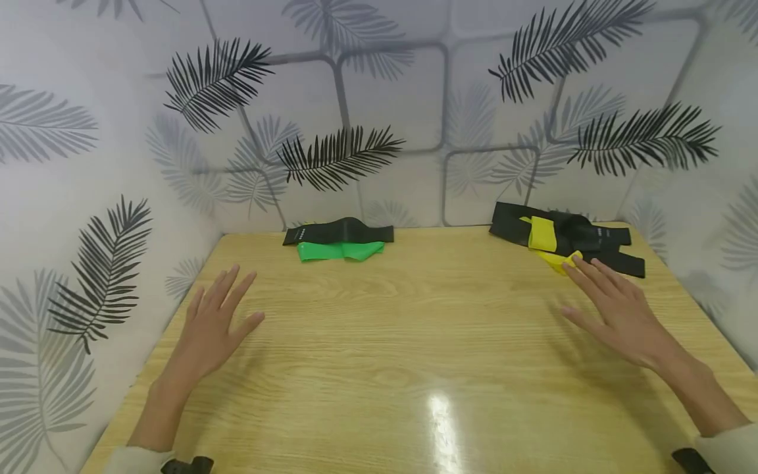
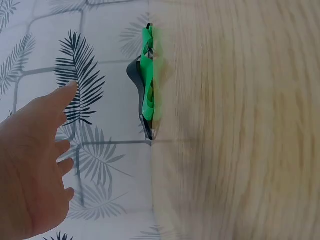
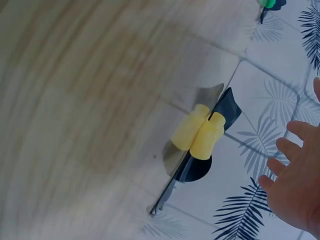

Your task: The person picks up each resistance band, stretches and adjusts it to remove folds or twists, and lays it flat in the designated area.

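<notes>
On the wooden table [image 1: 379, 342] in front of me, both my hands are flat and hold nothing. My left hand [image 1: 216, 322] has its fingers spread wide, well apart from the green band [image 1: 339, 251] and the black band [image 1: 337, 232] by the back wall. My right hand [image 1: 612, 306] is open too, and its fingertips [image 1: 573, 265] are just beside the yellow band [image 1: 545, 236] that lies mixed in with the black bands [image 1: 583, 240] in the far right corner. I think nothing is picked up yet, so both piles are untouched.
</notes>
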### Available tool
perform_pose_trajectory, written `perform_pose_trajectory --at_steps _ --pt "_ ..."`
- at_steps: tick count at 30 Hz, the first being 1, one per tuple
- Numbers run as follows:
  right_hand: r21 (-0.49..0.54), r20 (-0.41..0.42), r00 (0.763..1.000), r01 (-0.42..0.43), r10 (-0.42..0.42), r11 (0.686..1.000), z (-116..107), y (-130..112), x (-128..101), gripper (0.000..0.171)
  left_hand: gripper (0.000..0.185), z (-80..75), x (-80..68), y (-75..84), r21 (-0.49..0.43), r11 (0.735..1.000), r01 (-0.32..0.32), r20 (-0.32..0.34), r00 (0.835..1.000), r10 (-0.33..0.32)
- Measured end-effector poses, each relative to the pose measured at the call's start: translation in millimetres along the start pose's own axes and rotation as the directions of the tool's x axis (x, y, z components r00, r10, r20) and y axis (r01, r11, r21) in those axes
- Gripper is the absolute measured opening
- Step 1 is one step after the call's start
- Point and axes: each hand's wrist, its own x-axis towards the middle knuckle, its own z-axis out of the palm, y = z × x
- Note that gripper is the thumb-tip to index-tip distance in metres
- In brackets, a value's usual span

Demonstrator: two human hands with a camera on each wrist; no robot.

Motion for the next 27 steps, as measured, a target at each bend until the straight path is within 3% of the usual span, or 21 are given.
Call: perform_pose_trajectory --at_steps 5,8,12,16,21,27 --pt "0.196 0.017 1.0 -0.013 0.01 0.981 3.4 -3.7 10.3 0.07 0.068 7.7 13.2 -5.8 -0.121 0.992 0.022 -0.026 0.999 -0.025" --pt "0.302 0.082 0.995 -0.078 0.056 0.95 3.6 -7.7 16.7 0.068 0.067 9.7 21.8 -7.7 -0.226 0.969 0.096 0.02 0.995 -0.094" --pt "0.397 0.172 0.976 -0.196 0.137 0.897 6.4 -17.4 22.9 0.065 0.068 12.5 30.1 -8.7 -0.366 0.903 0.224 0.093 0.975 -0.204" --pt "0.467 0.181 0.975 -0.201 0.13 0.861 13.1 -30.5 28.2 0.057 0.07 18.3 40.0 -8.9 -0.452 0.833 0.319 0.133 0.948 -0.29" --pt "0.539 0.187 0.978 -0.18 0.092 0.823 21.3 -45.9 35.3 0.049 0.069 31.4 59.7 -11.8 -0.495 0.782 0.379 0.149 0.923 -0.354" --pt "0.653 0.219 0.975 -0.181 0.045 0.735 31.6 -60.9 46.8 0.043 0.059 48.9 89.1 -15.1 -0.563 0.699 0.44 0.19 0.893 -0.408"
